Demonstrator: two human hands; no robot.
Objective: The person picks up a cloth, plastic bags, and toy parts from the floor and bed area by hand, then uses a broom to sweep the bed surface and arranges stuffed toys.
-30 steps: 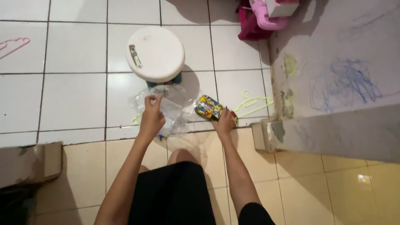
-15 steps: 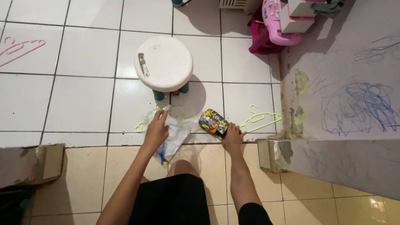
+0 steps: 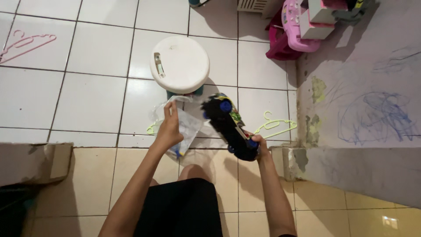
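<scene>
The left hand (image 3: 168,131) gripped a clear plastic bag (image 3: 182,125), its grip clamped on the top edge. The right hand (image 3: 258,145) clamped 1 end of a toy car (image 3: 228,125), held tilted above the tiled floor (image 3: 96,96) near a white stool (image 3: 180,63).

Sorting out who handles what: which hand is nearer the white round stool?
Left. The left hand holds a clear bag just below the white stool; the right hand is farther right, holding a toy car.
</scene>
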